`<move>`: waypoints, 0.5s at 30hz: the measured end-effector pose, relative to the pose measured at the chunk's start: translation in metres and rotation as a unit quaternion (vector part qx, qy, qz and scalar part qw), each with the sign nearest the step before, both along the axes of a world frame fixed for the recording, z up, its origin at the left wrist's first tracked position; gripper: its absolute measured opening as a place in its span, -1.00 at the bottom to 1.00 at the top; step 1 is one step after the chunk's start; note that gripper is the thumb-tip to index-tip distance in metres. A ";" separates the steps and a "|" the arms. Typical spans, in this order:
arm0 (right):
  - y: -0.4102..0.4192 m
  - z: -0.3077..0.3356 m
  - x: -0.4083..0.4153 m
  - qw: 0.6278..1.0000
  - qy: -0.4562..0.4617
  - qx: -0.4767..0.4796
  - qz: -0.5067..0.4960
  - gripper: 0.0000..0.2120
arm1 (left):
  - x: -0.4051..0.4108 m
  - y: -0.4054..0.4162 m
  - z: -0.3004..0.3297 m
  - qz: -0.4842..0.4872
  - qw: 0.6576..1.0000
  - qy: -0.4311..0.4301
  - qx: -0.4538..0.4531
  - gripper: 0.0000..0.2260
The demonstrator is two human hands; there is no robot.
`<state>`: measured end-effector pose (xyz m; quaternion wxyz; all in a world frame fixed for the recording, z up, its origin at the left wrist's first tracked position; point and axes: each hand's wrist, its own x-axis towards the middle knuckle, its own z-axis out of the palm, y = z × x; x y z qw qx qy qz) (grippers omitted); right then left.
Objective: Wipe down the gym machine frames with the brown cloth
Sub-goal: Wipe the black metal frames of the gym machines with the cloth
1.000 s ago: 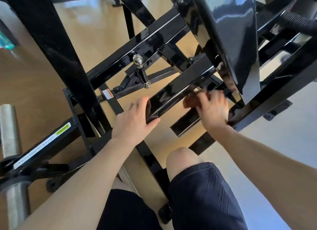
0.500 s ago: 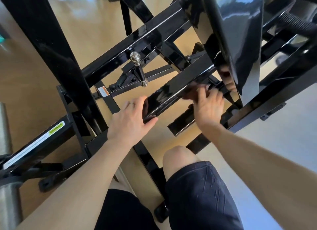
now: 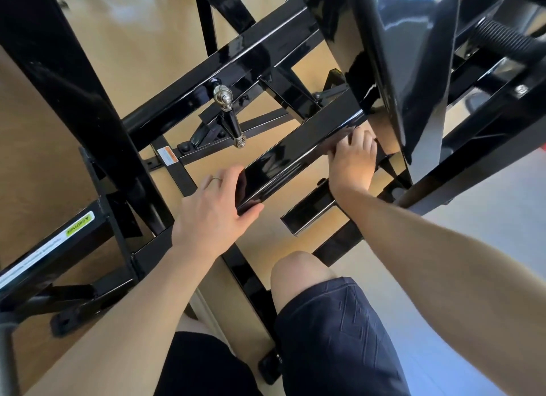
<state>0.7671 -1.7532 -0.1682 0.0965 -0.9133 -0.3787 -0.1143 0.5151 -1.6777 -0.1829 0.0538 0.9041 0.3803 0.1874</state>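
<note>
Floor [image 3: 124, 55] of glossy tan wood lies beyond both hands, turning pale grey right of the right hand [image 3: 351, 162]. That hand presses fingers along the black frame bar [image 3: 298, 153]; the brown cloth is hidden. The left hand [image 3: 215, 206] clasps the bar's near end.

hands [image 3: 217, 206] [image 3: 353, 159] on slanted bar [image 3: 298, 156]
</note>
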 end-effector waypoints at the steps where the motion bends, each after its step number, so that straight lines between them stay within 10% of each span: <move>1: -0.008 -0.013 -0.007 1.000 -0.013 -0.014 0.018 -0.55 | 0.000 -0.001 0.001 0.000 1.000 0.001 -0.003 -0.33; 15: -0.058 -0.054 -0.041 0.996 -0.041 -0.038 0.069 -0.40 | -0.003 -0.002 0.002 0.000 1.000 0.001 0.005 -0.33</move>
